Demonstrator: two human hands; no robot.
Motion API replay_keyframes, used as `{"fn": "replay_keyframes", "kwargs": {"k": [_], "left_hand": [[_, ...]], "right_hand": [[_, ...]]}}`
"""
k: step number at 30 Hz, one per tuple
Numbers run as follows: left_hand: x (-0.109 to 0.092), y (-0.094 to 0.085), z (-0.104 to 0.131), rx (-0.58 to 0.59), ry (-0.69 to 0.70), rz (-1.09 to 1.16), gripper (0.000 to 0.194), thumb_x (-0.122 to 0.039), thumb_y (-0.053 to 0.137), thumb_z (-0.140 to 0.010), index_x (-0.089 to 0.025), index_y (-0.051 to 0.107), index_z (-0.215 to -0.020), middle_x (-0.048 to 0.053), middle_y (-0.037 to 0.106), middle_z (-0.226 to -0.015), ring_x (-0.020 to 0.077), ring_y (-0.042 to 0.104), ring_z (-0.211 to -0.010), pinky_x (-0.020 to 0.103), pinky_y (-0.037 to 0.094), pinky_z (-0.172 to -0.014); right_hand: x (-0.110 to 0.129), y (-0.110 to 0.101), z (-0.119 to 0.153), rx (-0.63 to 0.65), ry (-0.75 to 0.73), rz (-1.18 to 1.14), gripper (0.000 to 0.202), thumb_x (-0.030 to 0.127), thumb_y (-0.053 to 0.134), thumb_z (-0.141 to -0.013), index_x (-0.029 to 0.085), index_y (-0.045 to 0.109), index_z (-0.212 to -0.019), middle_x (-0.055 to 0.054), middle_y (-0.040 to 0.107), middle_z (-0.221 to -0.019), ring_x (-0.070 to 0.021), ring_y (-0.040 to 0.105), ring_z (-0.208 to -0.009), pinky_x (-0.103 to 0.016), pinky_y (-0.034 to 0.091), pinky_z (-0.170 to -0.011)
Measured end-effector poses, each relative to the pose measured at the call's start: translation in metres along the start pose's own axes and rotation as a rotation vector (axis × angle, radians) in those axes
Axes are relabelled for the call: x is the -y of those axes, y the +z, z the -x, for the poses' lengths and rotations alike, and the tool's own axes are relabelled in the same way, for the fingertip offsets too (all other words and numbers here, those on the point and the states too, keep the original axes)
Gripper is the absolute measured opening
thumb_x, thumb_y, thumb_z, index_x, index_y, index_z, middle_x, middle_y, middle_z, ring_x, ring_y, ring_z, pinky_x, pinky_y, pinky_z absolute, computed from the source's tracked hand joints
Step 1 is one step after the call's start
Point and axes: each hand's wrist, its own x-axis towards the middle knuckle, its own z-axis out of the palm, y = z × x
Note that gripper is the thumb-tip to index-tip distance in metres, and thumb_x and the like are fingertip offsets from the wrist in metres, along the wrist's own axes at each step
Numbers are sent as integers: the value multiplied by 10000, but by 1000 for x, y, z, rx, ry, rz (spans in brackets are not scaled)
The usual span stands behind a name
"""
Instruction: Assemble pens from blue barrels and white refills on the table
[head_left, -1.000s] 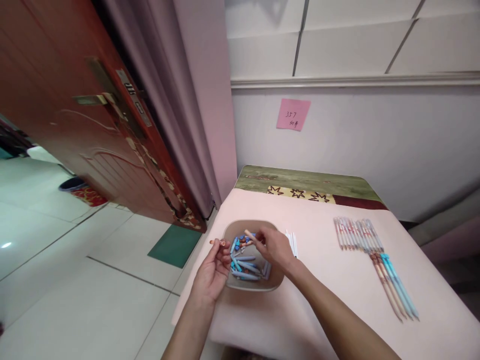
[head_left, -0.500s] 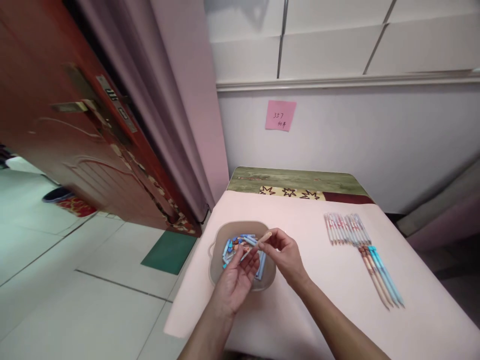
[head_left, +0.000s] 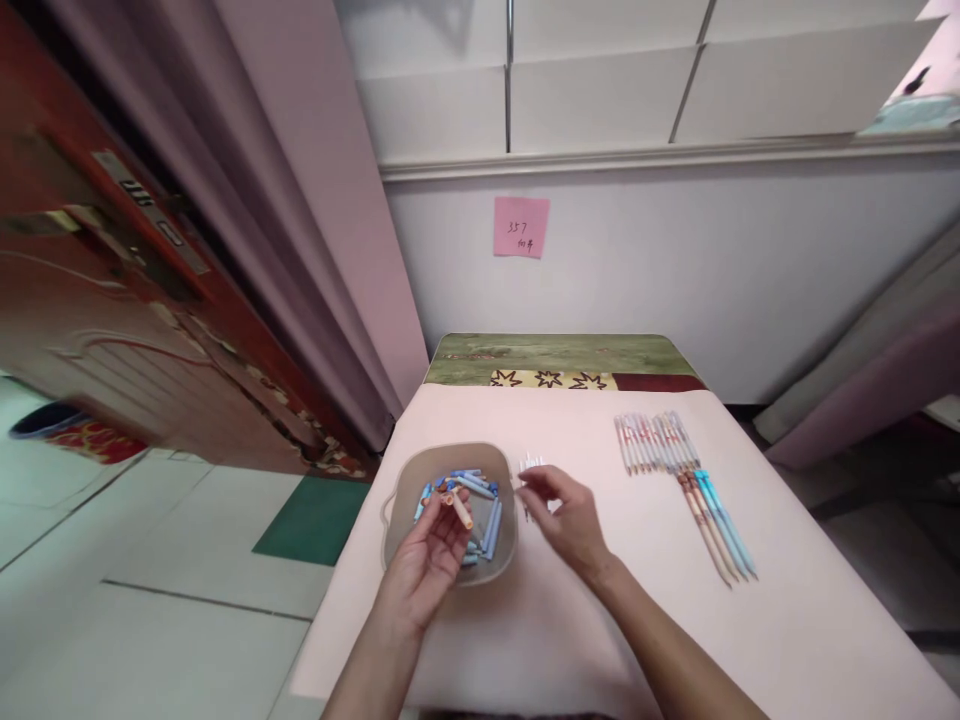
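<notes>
Peach-beige tapered plastic pen barrel (head_left: 462, 511): in the left hand, over the bin, its orange end tilted toward the person; probably very light and stiff, smooth enough to roll or slip; best pinched around its middle, leaving both ends free.
Left hand (head_left: 431, 550): palm up, thumb and fingers closed around the barrel, with small orange-brown pieces by the fingertips.
Right hand (head_left: 564, 512): fingers curled, thumb near forefinger, just beside the bin's right rim; whether anything is pinched there I cannot tell.
Thin white refill sticks (head_left: 531, 461): straight, narrow, lying partly behind the right hand; likely bendable and easier to grip near the middle than at the fine tip.
Beige rounded-square plastic bin (head_left: 412, 482): smooth walled, seemingly rigid, a loop handle at its left.
Pale blue plastic tubes (head_left: 493, 530): loose in the bin, slim, glossy, apparently hard.
Clear patterned pens (head_left: 656, 443): side by side in a row on the right.
Beige and blue pens (head_left: 718, 530): slanted together below that row, points toward the person.
Pale pink cloth (head_left: 600, 630): matt, nearly flat, under everything.
</notes>
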Motion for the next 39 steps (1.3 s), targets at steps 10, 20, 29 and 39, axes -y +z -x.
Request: {"fn": "replay_keyframes", "kwargs": {"k": [10,20,29,39], "left_hand": [[5,12,-7,-9,48,2,130,-129,522,-888,-106,636,-832,123,727,-846,160,694,-681,264,582,-603],[8,9,-3,-22,19,67,105,-114,518,-888,-104,620,-863,112,710,-816,176,700,-725,257,589,-619],[10,8,-5,-29,49,118,107,-80,534,-872,-89,626,-818,87,706,-767,170,702,-719,253,601,-660],[11,4,0,-2,21,131,129,-84,520,-880,-70,634,-821,101,712,-766,153,693,-665,244,594,-640]], "right_hand": [[-70,0,-15,129,545,472,230,370,615,-720,190,689,-597,-93,707,-666,-215,661,-671,-253,405,-548],[-65,-4,-18,168,550,293,290,291,534,-756,185,564,-488,-31,600,-436,-158,598,-457,-230,416,-489],[42,2,14,-158,16,-371,133,310,561,-871,195,560,-938,-42,684,-770,-163,682,-656,-265,553,-608],[58,16,16,-144,-375,-27,121,147,559,-873,201,580,-979,-27,685,-815,-117,663,-647,-208,524,-591]]}}
